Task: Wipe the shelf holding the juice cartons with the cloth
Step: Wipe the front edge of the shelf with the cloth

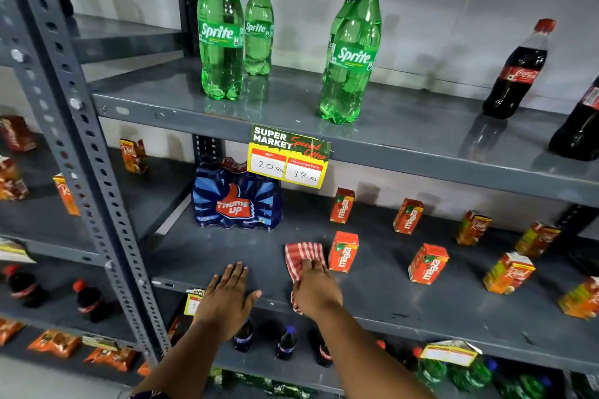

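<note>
The grey metal shelf (pixel 382 288) carries several small juice cartons, among them a red Maaza carton (pixel 343 251) and another (pixel 428 263) further right. My right hand (pixel 316 290) presses a red-and-white checked cloth (pixel 303 256) flat on the shelf, just left of the nearest Maaza carton. The cloth's lower end hangs over the shelf's front edge under my wrist. My left hand (pixel 228 296) lies flat and open on the front edge of the shelf, left of the cloth, holding nothing.
A blue Thums Up multipack (pixel 236 201) stands at the shelf's back left. Real juice cartons (pixel 507 272) sit to the right. Sprite bottles (pixel 222 32) and cola bottles (pixel 518 71) stand on the shelf above, with a price tag (pixel 288 157) hanging from its edge. A slotted upright (pixel 81 146) rises at left.
</note>
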A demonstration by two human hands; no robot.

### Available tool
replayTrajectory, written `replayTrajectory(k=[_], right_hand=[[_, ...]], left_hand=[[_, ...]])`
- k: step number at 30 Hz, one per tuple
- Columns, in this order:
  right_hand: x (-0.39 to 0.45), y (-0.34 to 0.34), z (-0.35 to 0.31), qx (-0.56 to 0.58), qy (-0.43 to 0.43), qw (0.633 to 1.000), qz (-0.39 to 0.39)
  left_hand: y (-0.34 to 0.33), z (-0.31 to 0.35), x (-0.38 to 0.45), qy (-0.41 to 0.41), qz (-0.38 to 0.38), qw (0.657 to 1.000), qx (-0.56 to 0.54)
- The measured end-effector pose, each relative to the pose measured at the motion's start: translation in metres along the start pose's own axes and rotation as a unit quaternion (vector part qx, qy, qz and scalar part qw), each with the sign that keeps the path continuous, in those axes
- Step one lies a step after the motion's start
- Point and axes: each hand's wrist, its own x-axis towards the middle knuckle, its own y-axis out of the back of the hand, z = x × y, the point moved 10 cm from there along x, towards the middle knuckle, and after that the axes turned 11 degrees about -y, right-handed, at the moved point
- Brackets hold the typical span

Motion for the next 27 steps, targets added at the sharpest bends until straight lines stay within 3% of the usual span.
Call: replayTrajectory(k=[9,11,15,18,22,25,27], right_hand=[[-0.063,0.009,0.021,-0.033,0.066,0.996,0.039],[-0.071,0.014,0.027,0.013,0.052,0.998,0.019],[-0.062,0.045,0.016,0.115,0.053,0.992,0.016],[-0.047,0.075,-0.01,0.158,0.096,0.982,0.047],[-0.032,0.061,-0.034,0.09,0.14,0.986,0.033],[-0.036,0.019,-0.019,0.013,0.129,0.991,0.01],[-0.045,0.009,-0.002,0.029,0.121,0.992,0.028]], left_hand=[[0.0,0.012,-0.018,-0.024,0.03,0.999,0.023],[0.007,0.023,-0.033,-0.053,0.078,0.994,0.046],[-0.012,0.036,-0.06,-0.098,0.015,0.994,0.048],[-0.007,0.039,-0.07,-0.119,0.035,0.988,0.087],[0.014,0.032,-0.07,-0.104,0.08,0.984,0.119],[0.02,0.024,-0.067,-0.101,0.08,0.984,0.12],[0.021,0.021,-0.064,-0.101,0.081,0.984,0.121]])
